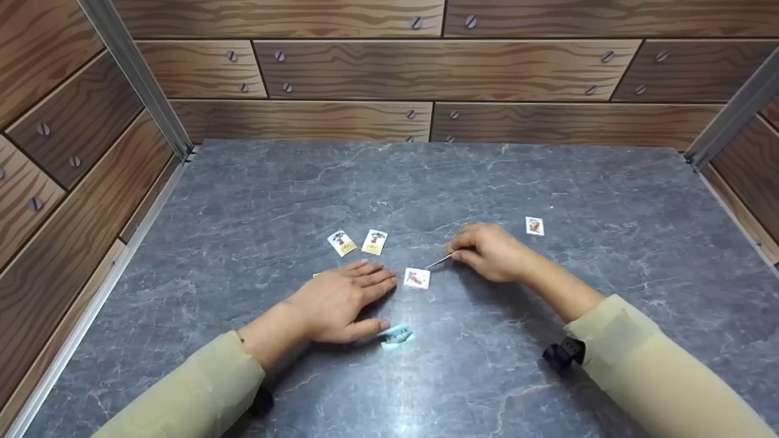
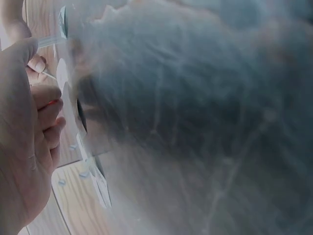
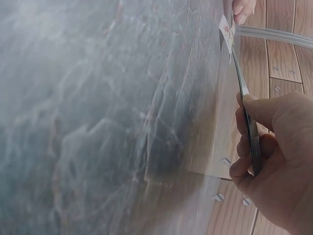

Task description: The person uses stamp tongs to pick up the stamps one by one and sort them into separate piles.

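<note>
A grey marbled bench (image 1: 426, 377) fills most of the head view, walled at the back and both sides by wood-grain panels (image 1: 444, 70) with screw heads, and metal corner posts rise at the upper left and upper right of the frame.

Several small picture cards lie on the bench. Two yellow-edged cards (image 1: 358, 242) sit side by side just above the middle of the frame, beyond the left hand's fingertips. A lone card (image 1: 534, 225) lies to the right of centre, apart from the rest and past the right hand. A pale blue scrap (image 1: 396, 336) lies low in the middle, touching the left thumb. A sliver of yellow shows at the left edge of the left hand, mostly hidden under it.

The left hand (image 1: 341, 301) lies palm down and flat on the bench, fingers straight and pointing toward the right of the frame, holding nothing. The right hand (image 1: 492, 250) sits right of centre, fingers curled, pinching thin metal tweezers (image 1: 439, 261) that slant down and to the left. Their tip meets the upper right corner of a small red-printed card (image 1: 417, 278), which lies flat between the two hands, just beside the left fingertips. In the right wrist view the tweezers (image 3: 247, 107) run from the fingers up to that card (image 3: 226, 28) at the top of the frame.
</note>
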A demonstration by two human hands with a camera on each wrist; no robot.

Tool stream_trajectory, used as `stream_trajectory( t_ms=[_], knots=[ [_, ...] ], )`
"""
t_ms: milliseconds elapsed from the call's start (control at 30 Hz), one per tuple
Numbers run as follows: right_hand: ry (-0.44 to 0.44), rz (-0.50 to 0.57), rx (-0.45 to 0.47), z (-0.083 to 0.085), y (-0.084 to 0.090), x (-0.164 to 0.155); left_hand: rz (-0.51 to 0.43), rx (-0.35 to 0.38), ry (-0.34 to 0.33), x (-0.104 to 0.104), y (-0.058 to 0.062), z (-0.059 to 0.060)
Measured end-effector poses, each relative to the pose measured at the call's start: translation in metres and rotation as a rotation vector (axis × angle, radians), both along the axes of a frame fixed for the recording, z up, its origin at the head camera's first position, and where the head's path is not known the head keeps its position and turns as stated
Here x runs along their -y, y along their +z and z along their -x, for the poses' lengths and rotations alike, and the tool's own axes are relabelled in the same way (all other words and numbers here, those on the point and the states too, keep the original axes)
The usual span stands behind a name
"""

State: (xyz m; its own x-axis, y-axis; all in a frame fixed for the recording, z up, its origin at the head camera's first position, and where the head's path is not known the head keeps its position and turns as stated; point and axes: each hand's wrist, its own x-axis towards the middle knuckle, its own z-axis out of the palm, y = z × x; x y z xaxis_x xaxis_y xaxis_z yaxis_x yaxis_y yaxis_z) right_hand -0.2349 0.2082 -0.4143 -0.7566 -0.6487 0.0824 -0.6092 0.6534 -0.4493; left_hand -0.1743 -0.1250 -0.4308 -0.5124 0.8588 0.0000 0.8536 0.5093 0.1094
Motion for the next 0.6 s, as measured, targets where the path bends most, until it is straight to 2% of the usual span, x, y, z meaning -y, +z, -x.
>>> stream_trajectory(
  t_ms=[233, 600],
  knots=[
    [-0.014, 0.012, -0.005, -0.001, 0.001, -0.006, -0.03, -0.051, 0.005, 0.007, 0.003, -0.002],
    [-0.007, 0.065, -0.039, -0.002, 0.003, -0.016, -0.051, -0.078, 0.036, 0.018, 0.006, 0.002]
  ],
)
